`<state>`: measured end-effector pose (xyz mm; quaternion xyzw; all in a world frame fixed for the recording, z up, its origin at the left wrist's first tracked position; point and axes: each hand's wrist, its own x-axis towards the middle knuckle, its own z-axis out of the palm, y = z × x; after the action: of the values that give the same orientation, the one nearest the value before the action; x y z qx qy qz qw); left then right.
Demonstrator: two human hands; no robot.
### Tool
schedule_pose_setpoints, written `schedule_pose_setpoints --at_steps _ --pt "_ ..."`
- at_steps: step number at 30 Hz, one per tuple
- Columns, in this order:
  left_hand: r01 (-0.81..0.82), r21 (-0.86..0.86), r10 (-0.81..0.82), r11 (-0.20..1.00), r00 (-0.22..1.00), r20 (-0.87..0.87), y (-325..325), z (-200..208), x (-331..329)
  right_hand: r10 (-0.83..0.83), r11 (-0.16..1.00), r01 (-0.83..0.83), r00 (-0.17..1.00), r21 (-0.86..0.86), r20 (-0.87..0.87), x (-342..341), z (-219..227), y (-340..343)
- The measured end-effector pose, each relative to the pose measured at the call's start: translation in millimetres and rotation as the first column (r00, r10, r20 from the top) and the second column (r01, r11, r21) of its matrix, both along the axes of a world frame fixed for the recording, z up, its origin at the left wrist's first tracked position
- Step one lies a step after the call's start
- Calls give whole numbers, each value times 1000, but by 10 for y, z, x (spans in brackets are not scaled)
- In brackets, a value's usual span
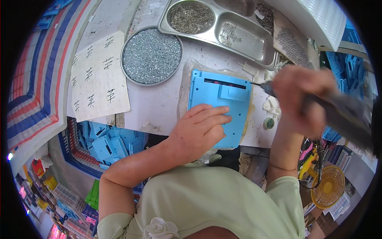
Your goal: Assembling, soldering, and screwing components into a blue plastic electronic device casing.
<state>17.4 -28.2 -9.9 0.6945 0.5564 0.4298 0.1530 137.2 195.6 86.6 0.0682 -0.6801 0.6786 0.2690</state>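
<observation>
A light-blue plastic panel (pixel 205 95) with a long dark slot near its far edge lies on a clear plastic-covered pad on the table. My left hand (pixel 201 129) rests across its near half, fingers stretched out and pressing flat. In my closed right hand (pixel 300 95) is a dark electric screwdriver (pixel 344 117), slightly blurred. Its thin bit points left and reaches the panel's far right corner, by a small hole; whether a screw sits there is too small to tell. Small white plastic parts (pixel 271 105) lie just right of the panel.
A round metal dish (pixel 151 84) heaped with silver screws stands behind left. Beside it, a steel compartment tray (pixel 250 44) holds small metal pieces. A handwritten paper sheet (pixel 99 77) lies left. More blue panels (pixel 109 145) fill a container below the table; a yellow fan (pixel 327 187) stands lower right.
</observation>
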Motion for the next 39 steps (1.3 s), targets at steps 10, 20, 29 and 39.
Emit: schedule_pose_setpoints --at_steps 10,20,29,39 --pt "-241 41 232 970 959 160 -113 137 -161 35 989 -55 989 -135 -147 -126 123 -760" --pt "-214 18 212 977 973 89 -191 133 -446 -2 995 -8 995 -101 -98 -398 76 -822" --pt "-629 9 585 777 717 -378 0 -36 -1285 -106 984 93 991 -151 -77 -886 -261 -583" --pt "-620 -75 578 781 763 -288 37 -41 -1339 -219 975 221 973 -17 72 -922 -331 -690"
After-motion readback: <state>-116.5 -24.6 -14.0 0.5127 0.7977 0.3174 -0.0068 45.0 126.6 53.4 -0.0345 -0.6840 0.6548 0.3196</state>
